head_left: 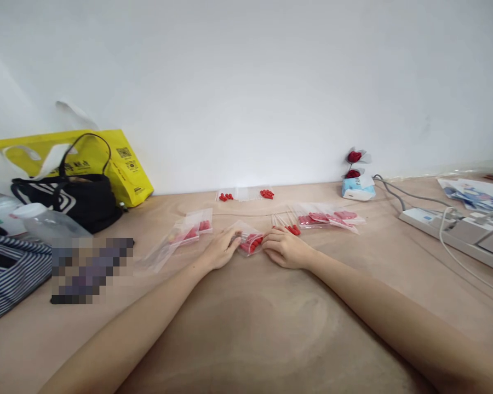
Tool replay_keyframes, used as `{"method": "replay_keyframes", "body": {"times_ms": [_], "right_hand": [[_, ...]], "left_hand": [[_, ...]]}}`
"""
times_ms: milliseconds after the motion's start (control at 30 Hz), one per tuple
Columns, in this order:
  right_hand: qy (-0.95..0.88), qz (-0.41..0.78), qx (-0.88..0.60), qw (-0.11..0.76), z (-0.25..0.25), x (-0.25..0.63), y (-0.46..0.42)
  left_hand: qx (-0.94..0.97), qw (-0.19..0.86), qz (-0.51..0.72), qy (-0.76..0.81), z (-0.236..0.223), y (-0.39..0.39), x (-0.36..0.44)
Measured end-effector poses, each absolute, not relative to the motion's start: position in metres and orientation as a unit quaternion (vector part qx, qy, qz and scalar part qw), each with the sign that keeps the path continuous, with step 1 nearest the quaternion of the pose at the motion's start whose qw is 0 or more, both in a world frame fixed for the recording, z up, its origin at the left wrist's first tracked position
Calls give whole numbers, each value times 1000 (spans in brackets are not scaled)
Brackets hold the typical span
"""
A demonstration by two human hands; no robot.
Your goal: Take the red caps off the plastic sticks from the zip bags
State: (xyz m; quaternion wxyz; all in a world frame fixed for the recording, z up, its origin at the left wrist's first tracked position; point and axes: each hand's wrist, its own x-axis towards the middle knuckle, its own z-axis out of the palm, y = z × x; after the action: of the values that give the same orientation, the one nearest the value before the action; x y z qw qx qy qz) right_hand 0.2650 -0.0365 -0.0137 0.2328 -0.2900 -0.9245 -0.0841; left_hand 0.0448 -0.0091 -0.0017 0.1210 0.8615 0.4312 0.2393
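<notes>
Flanking a small clear plastic zip bag (250, 244) at the centre of the frame, the two bare hands rest on the pale brown wooden surface (246, 328). The bag lies flat between them, to the right of the left hand (222, 249) and to the left of the right hand (287, 249). Its outline sits askew, one corner pointing towards the bottom of the frame, and the bright red, rounded pieces (255, 242) inside slant from lower left to upper right. Both hands are at its edges, the right one closer to the red pieces. The left hand's fingers are bent against the bag's left edge, and the right hand's fingers curl together at its right edge; whether either pinches the film, I cannot tell.

Just beyond the right hand, more red pieces (294, 230) lie beside thin white lines, perhaps sticks or creases in plastic. Overlapping clear bags with red contents (328, 219) spread right of centre, and similar layered bags (195, 229) lie left of centre.

Hard to make out are the right fingertips, tucked out of sight, the bag's opening, and the exact count of pieces under the glare. Coarse blocks mask a dark flat object (92, 271) at the left of the frame, and both forearms are cut off by the bottom edge
</notes>
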Motion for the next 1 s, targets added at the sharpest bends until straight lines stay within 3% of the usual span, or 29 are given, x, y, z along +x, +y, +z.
{"method": "replay_keyframes", "body": {"times_ms": [200,467,1000], "right_hand": [[-872,-75,-412,252,-14,260,-40],[-879,60,-416,227,-8,264,-39],[-859,138,-423,254,-4,250,-38]], "left_hand": [[870,33,228,436,-2,-22,41],[873,74,227,425,1,-41,36],[879,81,228,410,0,-38,40]]}}
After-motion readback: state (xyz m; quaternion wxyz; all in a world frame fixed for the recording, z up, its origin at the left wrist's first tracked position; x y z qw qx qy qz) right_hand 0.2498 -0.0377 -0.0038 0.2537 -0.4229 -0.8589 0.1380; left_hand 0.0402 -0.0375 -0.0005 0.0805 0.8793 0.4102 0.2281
